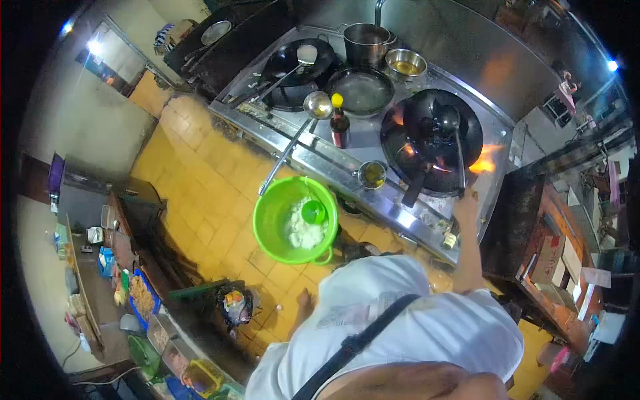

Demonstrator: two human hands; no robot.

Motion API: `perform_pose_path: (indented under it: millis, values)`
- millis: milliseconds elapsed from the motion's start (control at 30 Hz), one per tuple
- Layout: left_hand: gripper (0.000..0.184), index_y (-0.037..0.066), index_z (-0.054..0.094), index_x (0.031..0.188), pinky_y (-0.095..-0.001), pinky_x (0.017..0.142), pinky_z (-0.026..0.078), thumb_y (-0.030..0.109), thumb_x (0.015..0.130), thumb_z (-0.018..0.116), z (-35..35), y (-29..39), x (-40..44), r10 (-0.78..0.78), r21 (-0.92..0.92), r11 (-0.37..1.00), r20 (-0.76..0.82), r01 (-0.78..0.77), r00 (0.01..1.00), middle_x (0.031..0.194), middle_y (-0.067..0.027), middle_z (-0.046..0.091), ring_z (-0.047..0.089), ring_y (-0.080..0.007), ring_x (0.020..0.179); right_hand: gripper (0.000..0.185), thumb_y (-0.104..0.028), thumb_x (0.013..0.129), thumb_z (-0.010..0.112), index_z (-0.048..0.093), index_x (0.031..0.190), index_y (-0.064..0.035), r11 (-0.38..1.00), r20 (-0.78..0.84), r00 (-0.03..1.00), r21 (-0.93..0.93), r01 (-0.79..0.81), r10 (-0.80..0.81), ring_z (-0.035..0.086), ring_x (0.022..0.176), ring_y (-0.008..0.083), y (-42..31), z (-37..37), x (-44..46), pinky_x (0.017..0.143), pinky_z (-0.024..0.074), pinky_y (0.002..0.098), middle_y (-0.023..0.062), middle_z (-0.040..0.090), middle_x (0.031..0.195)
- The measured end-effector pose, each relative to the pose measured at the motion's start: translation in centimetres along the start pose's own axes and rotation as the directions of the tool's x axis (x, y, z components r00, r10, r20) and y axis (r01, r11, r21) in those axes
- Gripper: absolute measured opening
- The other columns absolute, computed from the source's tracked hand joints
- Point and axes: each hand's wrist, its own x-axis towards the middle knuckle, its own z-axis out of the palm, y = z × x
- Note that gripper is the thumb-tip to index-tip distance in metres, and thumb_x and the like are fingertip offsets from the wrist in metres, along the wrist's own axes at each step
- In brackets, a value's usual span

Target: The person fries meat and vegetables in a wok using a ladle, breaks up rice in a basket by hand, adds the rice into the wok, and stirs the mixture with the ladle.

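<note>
My right hand (467, 199) is closed around the end of a long-handled ladle (459, 150). The ladle's bowl rests inside a black wok (427, 127) on the burner, and orange flames (485, 160) flare at the burner's right side. The wok's dark handle (415, 190) points toward me and is apart from my hand. My left hand (305, 300) hangs low beside my body, nearest a bright green bucket (260, 230). Its fingers are too small to read. White rice-like food and a green scoop (313, 212) are in the bucket.
A second ladle (293, 150) lies across the stove's front edge beside a bottle (340, 130). Behind are a pan (363, 93), a steel pot (367, 43), a metal bowl (405, 63) and another wok (293, 63). A small oil cup (371, 175) sits at the front edge.
</note>
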Motion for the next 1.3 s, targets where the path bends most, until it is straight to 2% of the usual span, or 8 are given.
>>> perform_pose_path:
  millis: [300,467,500,700,767,900,967,1300]
  values:
    - [0.011,0.005,0.055,0.083,-0.0271,0.047,0.046,0.016,0.080,0.053,6.7,0.6,1.5,0.300,0.288,0.892,0.203,-0.349,0.932,0.070,-0.0096,0.056,0.055,-0.0172,0.057,0.055,-0.018,0.076,0.050,0.034,0.123,0.0064,0.987,0.400,0.915,0.158,-0.013,-0.051,0.056,0.082,0.0460,3.9,-4.9,1.9,0.074,0.0453,0.0498,0.0304,0.057,0.089]
    - [0.034,-0.004,0.047,0.105,-0.0296,0.049,0.050,-0.006,0.072,0.054,8.7,2.1,-0.5,0.306,0.216,0.905,0.267,-0.367,0.914,0.081,-0.0207,0.062,0.063,-0.0246,0.062,0.039,-0.022,0.080,0.057,0.044,0.108,0.0027,0.941,-0.059,0.960,0.194,0.279,-0.273,0.060,0.073,0.0356,5.2,3.1,-0.8,0.065,0.0487,0.0430,0.0214,0.059,0.084]
    - [0.035,-0.003,0.048,0.106,-0.0298,0.048,0.050,-0.005,0.072,0.058,8.8,1.8,-0.7,0.360,0.203,0.887,0.256,-0.414,0.897,0.082,-0.0216,0.063,0.063,-0.0264,0.061,0.027,-0.018,0.085,0.055,0.045,0.102,0.0008,0.710,0.486,0.867,0.571,-0.413,0.113,0.058,0.056,0.0230,0.8,-0.8,-2.0,0.050,0.0491,0.0352,0.0119,0.057,0.074]
    - [0.021,-0.005,0.050,0.096,-0.0278,0.047,0.048,-0.005,0.075,0.053,7.0,-0.4,-6.4,0.385,0.118,0.908,0.135,-0.401,0.913,0.074,-0.0182,0.062,0.060,-0.0222,0.057,0.039,-0.043,0.089,0.044,0.050,0.102,-0.0064,-0.379,0.793,0.610,0.559,-0.738,-0.018,0.059,0.072,0.0219,2.3,7.4,-8.9,0.061,0.0506,0.0384,0.0077,0.058,0.089]
    - [0.017,-0.004,0.053,0.092,-0.0276,0.046,0.047,-0.001,0.076,0.059,6.1,-1.2,-9.1,0.408,0.215,0.888,0.033,-0.405,0.912,0.070,-0.0151,0.060,0.058,-0.0198,0.055,0.043,-0.043,0.084,0.052,0.050,0.107,-0.0059,0.193,0.916,0.357,0.390,-0.900,-0.185,0.056,0.094,0.0261,4.4,11.7,-10.4,0.074,0.0486,0.0418,0.0103,0.055,0.110]
    - [0.023,0.000,0.054,0.094,-0.0251,0.043,0.041,0.009,0.076,0.066,1.4,-6.0,-10.3,0.199,-0.110,0.976,0.079,-0.190,0.977,0.070,-0.0096,0.060,0.055,-0.0139,0.054,0.050,-0.037,0.079,0.059,0.047,0.113,-0.0024,0.978,0.811,0.555,0.209,0.018,-0.183,0.048,0.109,0.0312,11.8,22.7,-15.7,0.088,0.0410,0.0463,0.0143,0.048,0.122]
    - [0.024,0.003,0.055,0.094,-0.0244,0.045,0.041,0.014,0.077,0.067,0.3,-7.2,-12.4,0.119,0.202,0.974,-0.089,-0.099,0.989,0.073,-0.0084,0.060,0.055,-0.0133,0.055,0.049,-0.027,0.079,0.058,0.044,0.121,-0.0041,0.929,0.714,0.698,-0.216,0.301,-0.060,0.053,0.101,0.0315,15.9,27.1,-17.1,0.084,0.0428,0.0433,0.0154,0.048,0.123]
    - [0.034,0.004,0.055,0.105,-0.0268,0.054,0.045,0.022,0.079,0.066,-5.2,-15.0,-18.1,0.147,0.026,0.989,-0.304,-0.146,0.941,0.082,-0.0083,0.063,0.059,-0.0140,0.065,0.044,-0.020,0.081,0.058,0.045,0.120,-0.0051,0.995,0.933,0.355,-0.081,0.065,0.053,0.058,0.085,0.0280,17.7,28.7,-12.8,0.068,0.0481,0.0388,0.0153,0.052,0.112]
